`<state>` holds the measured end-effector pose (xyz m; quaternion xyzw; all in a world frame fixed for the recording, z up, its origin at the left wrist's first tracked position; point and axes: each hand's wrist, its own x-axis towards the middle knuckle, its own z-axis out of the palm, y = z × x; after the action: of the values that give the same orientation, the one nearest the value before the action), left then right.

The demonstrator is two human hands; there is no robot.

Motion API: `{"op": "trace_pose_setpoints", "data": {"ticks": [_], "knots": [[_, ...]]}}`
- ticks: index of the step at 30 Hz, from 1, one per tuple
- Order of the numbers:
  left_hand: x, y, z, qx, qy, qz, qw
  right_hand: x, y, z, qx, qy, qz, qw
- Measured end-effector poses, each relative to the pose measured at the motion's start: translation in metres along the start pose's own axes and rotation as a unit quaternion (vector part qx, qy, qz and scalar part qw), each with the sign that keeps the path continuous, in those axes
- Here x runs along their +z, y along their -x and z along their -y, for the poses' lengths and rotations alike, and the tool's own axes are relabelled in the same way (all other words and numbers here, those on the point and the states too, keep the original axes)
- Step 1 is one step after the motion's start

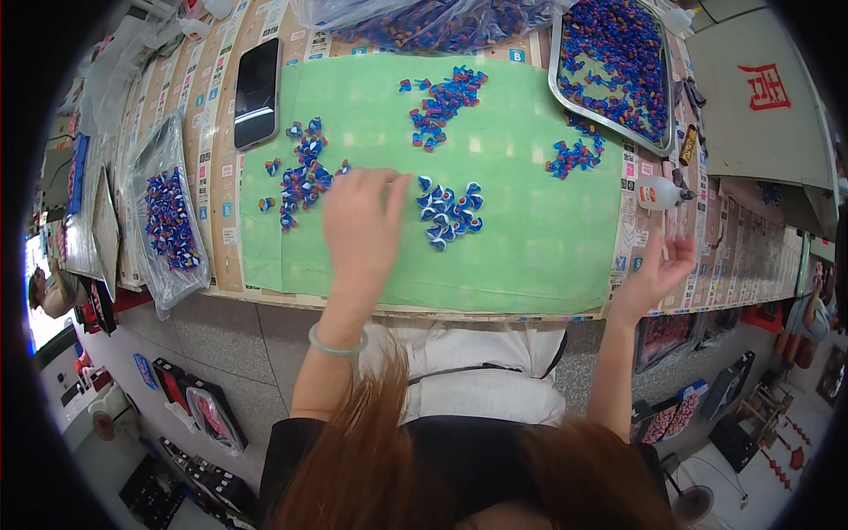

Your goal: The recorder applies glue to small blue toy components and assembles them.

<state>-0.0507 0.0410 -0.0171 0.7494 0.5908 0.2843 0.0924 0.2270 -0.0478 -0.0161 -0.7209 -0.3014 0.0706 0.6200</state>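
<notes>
My left hand (360, 221) lies palm down on the green mat (530, 238), fingers spread, between two clusters of small blue, white and red pieces, one to its left (305, 172) and one to its right (449, 212). It holds nothing that I can see. My right hand (664, 267) hovers at the table's right edge, fingers loosely curled and apart, just below a small clear glue bottle (658, 192). Two more piles lie farther back: one at the mat's top centre (442, 102), one near its right side (574, 155).
A metal tray (556, 84) full of the same pieces sits at the back right. A black phone (257, 93) lies left of the mat. A plastic bag of pieces (168, 216) rests at the far left, another bag (424, 22) at the back. Cartons stand on the floor below.
</notes>
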Motion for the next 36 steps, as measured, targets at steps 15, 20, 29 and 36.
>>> {"op": "trace_pose_setpoints", "data": {"ticks": [15,20,29,36], "knots": [[-0.005,0.003,-0.045,-0.307,0.618,0.186,0.7,0.003,-0.035,-0.013,0.111,-0.25,0.086,0.958],[0.003,0.016,-0.05,-0.371,0.753,0.214,0.5,-0.002,-0.008,0.033,0.378,-0.447,0.223,0.78],[0.008,0.024,-0.055,-0.427,0.783,0.23,0.39,0.009,0.024,0.066,0.267,-0.279,0.292,0.875],[0.013,0.029,-0.055,-0.433,0.785,0.233,0.378,0.004,0.032,0.073,0.049,-0.167,0.326,0.929]]}}
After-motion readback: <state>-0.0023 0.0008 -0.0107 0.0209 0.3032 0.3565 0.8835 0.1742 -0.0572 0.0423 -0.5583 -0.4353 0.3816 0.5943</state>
